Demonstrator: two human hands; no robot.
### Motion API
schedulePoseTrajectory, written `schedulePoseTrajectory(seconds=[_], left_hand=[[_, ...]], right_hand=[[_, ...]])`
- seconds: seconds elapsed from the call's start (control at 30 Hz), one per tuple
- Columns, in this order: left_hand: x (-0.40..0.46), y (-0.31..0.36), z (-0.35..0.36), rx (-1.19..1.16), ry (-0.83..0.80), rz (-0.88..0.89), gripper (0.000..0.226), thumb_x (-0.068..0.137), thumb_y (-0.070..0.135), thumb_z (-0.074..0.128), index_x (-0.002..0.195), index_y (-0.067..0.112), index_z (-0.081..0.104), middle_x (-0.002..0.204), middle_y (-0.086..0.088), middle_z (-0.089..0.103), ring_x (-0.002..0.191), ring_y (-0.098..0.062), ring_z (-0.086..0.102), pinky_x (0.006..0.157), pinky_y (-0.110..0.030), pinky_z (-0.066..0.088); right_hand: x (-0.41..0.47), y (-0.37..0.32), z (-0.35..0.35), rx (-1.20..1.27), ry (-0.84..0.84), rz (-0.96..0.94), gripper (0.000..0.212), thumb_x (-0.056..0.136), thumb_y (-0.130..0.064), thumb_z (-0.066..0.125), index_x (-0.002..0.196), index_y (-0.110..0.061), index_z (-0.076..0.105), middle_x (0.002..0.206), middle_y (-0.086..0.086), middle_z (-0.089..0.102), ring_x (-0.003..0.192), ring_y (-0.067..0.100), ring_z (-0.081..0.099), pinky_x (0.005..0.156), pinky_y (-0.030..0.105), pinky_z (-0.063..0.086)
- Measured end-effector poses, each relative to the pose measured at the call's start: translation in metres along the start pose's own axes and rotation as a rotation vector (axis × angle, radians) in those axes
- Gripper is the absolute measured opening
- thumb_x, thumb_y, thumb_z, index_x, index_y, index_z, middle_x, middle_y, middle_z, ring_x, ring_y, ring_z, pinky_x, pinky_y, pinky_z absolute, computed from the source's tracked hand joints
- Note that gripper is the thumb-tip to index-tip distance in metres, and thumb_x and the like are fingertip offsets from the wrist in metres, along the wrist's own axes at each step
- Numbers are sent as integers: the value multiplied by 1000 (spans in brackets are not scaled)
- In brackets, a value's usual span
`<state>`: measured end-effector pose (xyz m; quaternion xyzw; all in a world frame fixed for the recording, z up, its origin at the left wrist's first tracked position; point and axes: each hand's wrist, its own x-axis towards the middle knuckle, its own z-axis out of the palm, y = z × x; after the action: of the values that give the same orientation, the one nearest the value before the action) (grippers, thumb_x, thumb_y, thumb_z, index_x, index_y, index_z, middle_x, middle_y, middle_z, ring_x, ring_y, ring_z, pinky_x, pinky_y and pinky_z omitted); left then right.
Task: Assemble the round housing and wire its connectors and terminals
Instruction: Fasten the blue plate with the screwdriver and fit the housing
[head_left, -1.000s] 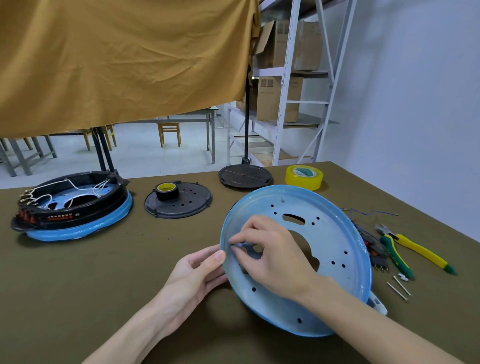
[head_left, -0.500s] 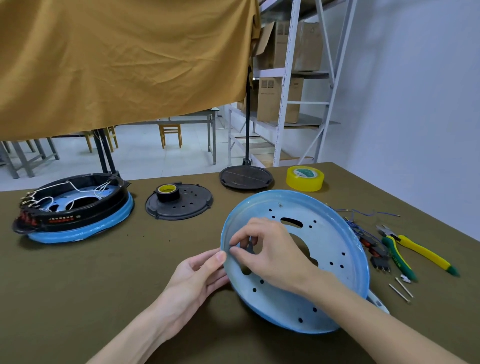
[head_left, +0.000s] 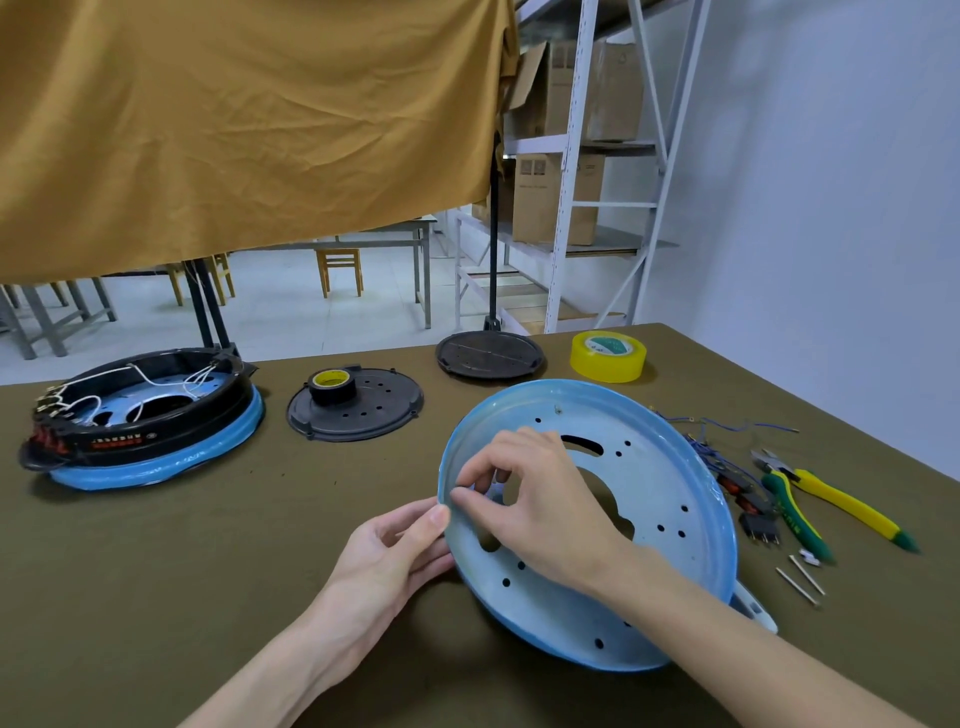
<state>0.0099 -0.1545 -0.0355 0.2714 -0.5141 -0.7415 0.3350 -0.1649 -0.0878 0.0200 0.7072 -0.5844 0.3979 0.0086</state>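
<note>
A round blue metal housing plate (head_left: 665, 499) with several holes is tilted up off the table in front of me. My left hand (head_left: 400, 551) grips its left rim, thumb on the edge. My right hand (head_left: 530, 499) reaches inside the plate and pinches something small near that rim; what it pinches is hidden by the fingers. A bundle of blue wires with red and black connectors (head_left: 737, 483) lies just right of the plate. At far left stands an assembled black-and-blue housing (head_left: 140, 421) with white wires.
A black perforated disc (head_left: 374, 410) carries a roll of black tape (head_left: 332, 385). Behind it lie a dark round cover (head_left: 488, 354) and yellow tape (head_left: 608, 356). Yellow-green cutters (head_left: 810, 499) and loose pins (head_left: 800, 579) sit at the right. White part (head_left: 753, 608) under plate.
The plate has shifted slightly while both hands keep their hold. My right fingers stay pinched at the left rim.
</note>
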Motion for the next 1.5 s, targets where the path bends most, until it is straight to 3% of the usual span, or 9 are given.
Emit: schedulePoseTrajectory(seconds=[0.17, 0.33, 0.5, 0.93, 1.07, 1.13, 1.3, 1.4, 1.5], left_hand=[[2, -1, -2, -19, 11, -17, 65, 84, 41, 80, 133, 1, 64, 123, -19, 74, 117, -29, 71, 94, -30, 59], [3, -1, -2, -25, 20, -22, 70, 75, 40, 78, 132, 2, 64, 122, -18, 74, 114, -29, 72, 89, -28, 60], [2, -1, -3, -5, 7, -20, 71, 76, 43, 82, 132, 3, 65, 123, -18, 74, 116, -29, 71, 94, -30, 59], [2, -2, -2, 13, 17, -19, 68, 78, 42, 80, 130, 0, 66, 120, -20, 74, 115, -29, 72, 93, -28, 59], [2, 0, -3, 30, 15, -70, 65, 83, 44, 84, 127, -1, 67, 118, -20, 75, 114, -29, 73, 92, -28, 59], [3, 1, -3, 37, 13, -98, 71, 79, 46, 85, 127, -2, 66, 118, -21, 75, 114, -30, 73, 94, -30, 59], [4, 3, -4, 14, 33, -140, 80, 69, 46, 91, 126, 0, 61, 113, -22, 76, 110, -30, 74, 87, -31, 62], [5, 3, -4, 28, 40, -145, 87, 65, 50, 96, 127, -1, 61, 112, -22, 76, 110, -30, 74, 89, -32, 61], [6, 2, -5, 36, 40, -140, 102, 52, 55, 98, 127, -1, 60, 111, -22, 76, 109, -30, 75, 89, -32, 61]], right_hand=[[1, 3, 0, 79, -76, 44, 4, 88, -32, 78, 87, -32, 74, 79, -16, 64, 86, 10, 58, 87, 29, 40], [4, 5, -2, 229, -15, 106, 10, 89, -31, 74, 80, -28, 79, 76, -15, 68, 79, 11, 61, 71, 17, 45], [6, 8, -1, 205, -27, 133, 9, 87, -26, 79, 78, -26, 79, 71, -17, 68, 73, 7, 60, 67, 14, 41], [12, 10, 1, 158, -125, 169, 12, 85, -39, 77, 79, -29, 80, 77, -19, 70, 80, 8, 65, 81, 33, 49], [12, 5, 2, -153, -122, 23, 17, 93, -44, 68, 82, -33, 75, 79, -17, 64, 83, 5, 52, 86, 34, 36], [14, 2, 1, -160, -190, -9, 15, 94, -40, 67, 85, -32, 75, 81, -18, 63, 84, 5, 53, 89, 35, 36], [23, 9, -13, -57, -304, 38, 8, 91, -30, 73, 90, -28, 81, 84, -20, 69, 83, -2, 58, 83, 17, 34], [23, 8, -7, -97, -254, 44, 14, 88, -40, 75, 84, -26, 76, 79, -15, 70, 78, 4, 60, 79, 23, 40], [22, 9, -7, -47, -277, 110, 21, 86, -44, 76, 101, -30, 71, 85, -14, 66, 74, -3, 56, 70, 15, 38]])
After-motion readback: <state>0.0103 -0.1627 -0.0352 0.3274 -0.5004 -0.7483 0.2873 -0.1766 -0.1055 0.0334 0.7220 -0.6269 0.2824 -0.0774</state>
